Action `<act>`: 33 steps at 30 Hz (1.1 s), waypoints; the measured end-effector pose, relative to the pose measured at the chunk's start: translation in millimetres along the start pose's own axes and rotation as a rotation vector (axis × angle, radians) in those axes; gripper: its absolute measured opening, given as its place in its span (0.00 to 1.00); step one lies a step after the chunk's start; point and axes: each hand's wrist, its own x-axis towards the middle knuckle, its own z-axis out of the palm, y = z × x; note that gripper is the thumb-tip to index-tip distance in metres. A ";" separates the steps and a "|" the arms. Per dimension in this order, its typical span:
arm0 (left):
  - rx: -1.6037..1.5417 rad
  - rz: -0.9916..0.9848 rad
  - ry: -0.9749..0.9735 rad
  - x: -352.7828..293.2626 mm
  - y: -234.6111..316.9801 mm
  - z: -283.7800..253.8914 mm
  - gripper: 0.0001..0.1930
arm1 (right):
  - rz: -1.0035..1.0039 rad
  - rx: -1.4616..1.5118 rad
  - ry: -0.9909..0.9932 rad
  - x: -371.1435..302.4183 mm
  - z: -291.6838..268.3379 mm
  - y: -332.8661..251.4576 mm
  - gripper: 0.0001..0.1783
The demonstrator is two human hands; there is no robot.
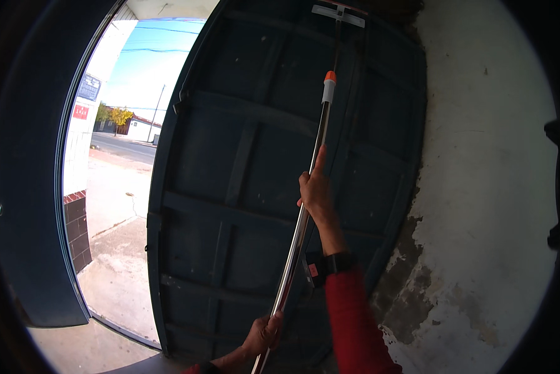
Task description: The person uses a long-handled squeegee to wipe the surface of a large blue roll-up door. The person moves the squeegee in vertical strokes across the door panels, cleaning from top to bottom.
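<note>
A long-handled squeegee [290, 262] rises steeply across the middle of the view, its shiny metal pole ending in a white and orange collar [328, 87]. Beyond the collar a thin rod carries a pale, wide T-shaped head [339, 15], near the top of a dark metal door [230, 156]. I cannot tell whether the head touches the door. My right hand [317, 192] grips the pole around its middle, index finger stretched along it. Lower down, my left hand [262, 335] is wrapped round the pole close to its bottom end.
To the left, a doorway opens onto a sunlit pavement [121, 243] and a street. A dark door frame [28, 187] stands at far left. On the right is a white wall [485, 174] with peeling paint. A dark box [315, 269] shows beside my right wrist.
</note>
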 end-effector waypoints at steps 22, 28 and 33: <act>-0.068 -0.158 -0.011 -58.4 -83.1 6.0 0.34 | -0.145 -0.233 0.090 -93.1 40.5 73.2 0.51; -0.128 -0.056 -0.008 -42.3 -67.0 11.0 0.33 | -0.180 -0.252 0.098 -58.1 22.8 51.1 0.52; -0.097 -0.206 0.024 -75.1 -96.7 5.6 0.33 | -0.433 -0.344 0.260 -112.8 56.7 83.2 0.52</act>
